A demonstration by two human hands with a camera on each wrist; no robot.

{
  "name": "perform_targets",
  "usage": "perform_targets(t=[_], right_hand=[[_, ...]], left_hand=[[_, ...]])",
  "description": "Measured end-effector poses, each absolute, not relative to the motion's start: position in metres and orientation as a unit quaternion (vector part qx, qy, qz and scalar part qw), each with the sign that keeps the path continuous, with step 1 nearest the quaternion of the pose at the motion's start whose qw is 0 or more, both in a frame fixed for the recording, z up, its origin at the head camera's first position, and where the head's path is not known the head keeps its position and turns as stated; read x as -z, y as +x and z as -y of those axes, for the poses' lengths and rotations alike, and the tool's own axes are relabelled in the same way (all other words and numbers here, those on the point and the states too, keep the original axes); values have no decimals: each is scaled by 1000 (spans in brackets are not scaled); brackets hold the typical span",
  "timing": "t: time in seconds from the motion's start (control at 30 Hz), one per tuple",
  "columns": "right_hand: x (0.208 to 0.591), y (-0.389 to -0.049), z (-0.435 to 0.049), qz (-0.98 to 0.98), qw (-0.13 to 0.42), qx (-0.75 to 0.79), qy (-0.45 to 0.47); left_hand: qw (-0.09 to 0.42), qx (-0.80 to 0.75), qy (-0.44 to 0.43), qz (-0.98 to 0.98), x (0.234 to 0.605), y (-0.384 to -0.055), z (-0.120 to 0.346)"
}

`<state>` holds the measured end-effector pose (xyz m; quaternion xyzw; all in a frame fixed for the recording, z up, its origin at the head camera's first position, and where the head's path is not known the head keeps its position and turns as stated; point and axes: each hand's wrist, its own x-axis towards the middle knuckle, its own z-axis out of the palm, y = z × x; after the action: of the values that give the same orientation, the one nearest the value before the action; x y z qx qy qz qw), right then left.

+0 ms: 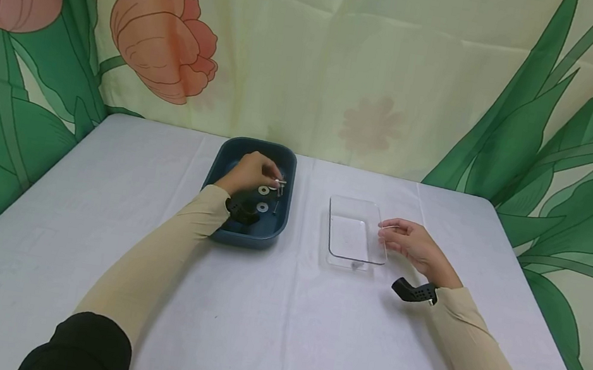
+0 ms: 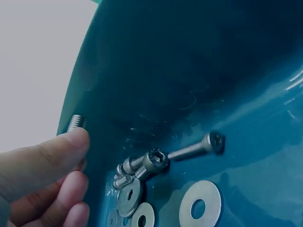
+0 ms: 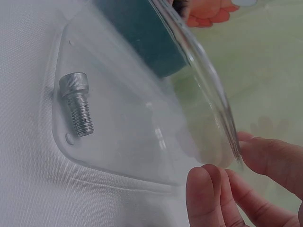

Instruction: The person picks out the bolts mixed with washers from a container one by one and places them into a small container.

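Note:
My left hand (image 1: 253, 172) is over the dark blue tray (image 1: 282, 221). Its thumb and fingers pinch a screw (image 2: 76, 122), whose threaded end sticks out past the thumb; the head is hidden. Below lie several socket head screws (image 2: 194, 150) and flat washers (image 2: 200, 204). My right hand (image 1: 416, 248) pinches the right rim of a clear plastic box (image 1: 351, 219) between thumb and fingers. Inside that box, the right wrist view shows one socket head screw (image 3: 76, 105) lying at a corner.
A white cloth (image 1: 255, 307) covers the table, with creases running along it. Behind the table hangs a curtain (image 1: 315, 60) printed with flowers and leaves. The tray stands near the back edge, left of the clear box. Black straps with cameras (image 1: 413, 291) are on both wrists.

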<state>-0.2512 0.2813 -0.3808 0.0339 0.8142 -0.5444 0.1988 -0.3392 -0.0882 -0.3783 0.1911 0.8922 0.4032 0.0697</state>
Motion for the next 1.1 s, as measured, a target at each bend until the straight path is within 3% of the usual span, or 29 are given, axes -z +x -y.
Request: perform_targets(t=[0.57,1.1], right_hand=[[380,-251,-280,-811,200,548,39],[382,-251,-281,-808,201,553,40]], left_hand=[[-21,-440,189,-878,374,-338,91],[-43,-476,177,-860,373,-337,89]])
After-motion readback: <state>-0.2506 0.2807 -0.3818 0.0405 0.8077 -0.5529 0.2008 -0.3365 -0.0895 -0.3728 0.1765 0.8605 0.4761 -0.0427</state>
